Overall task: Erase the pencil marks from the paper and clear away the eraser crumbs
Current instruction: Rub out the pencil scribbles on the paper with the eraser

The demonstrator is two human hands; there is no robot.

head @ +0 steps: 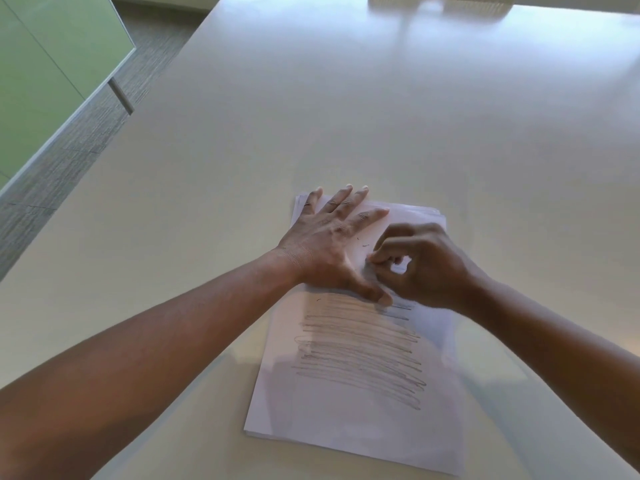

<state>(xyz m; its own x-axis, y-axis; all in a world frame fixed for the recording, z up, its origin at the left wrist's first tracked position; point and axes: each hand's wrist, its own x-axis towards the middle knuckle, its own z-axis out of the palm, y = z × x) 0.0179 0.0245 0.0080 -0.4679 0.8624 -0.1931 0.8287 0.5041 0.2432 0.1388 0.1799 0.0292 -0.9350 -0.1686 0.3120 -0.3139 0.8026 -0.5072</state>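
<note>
A white sheet of paper (pixel 349 420) lies on top of a thin stack on the table, its lower two thirds covered with grey pencil scribble lines (pixel 360 355). My left hand (pixel 325 244) presses flat on the upper left of the sheet, fingers spread and thumb reaching toward the scribbles. My right hand (pixel 422 268) has its fingers curled and pinches a small white eraser (pixel 400 266) against the paper just above the top scribble line. A few tiny dark crumbs (pixel 362 243) lie on the erased upper area between the hands.
The paper rests on a large pale table (pixel 346 116) with wide bare surface beyond and to both sides. Left of the table edge are grey carpet (pixel 114 109) and a green panel (pixel 45 64) with a metal leg.
</note>
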